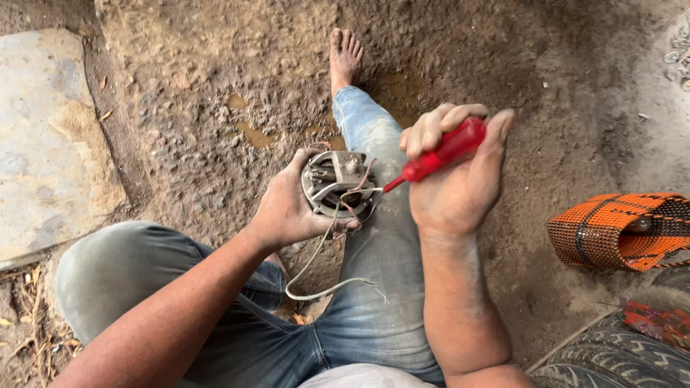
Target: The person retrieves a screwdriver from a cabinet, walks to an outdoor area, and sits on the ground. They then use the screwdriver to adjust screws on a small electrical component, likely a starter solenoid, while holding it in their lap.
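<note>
The small round motor (338,183) sits above my right thigh, its open wired face turned up toward me. My left hand (287,212) is closed around its left side and underside, holding it steady. To its right, my right hand (456,179) is wrapped tight on the red screwdriver (438,156), whose long axis slopes down and left, the tip touching the motor's right edge among the thin wires (356,188). A pale cable (316,276) trails from the motor down across my jeans (381,273), over the muddy ground (215,93).
</note>
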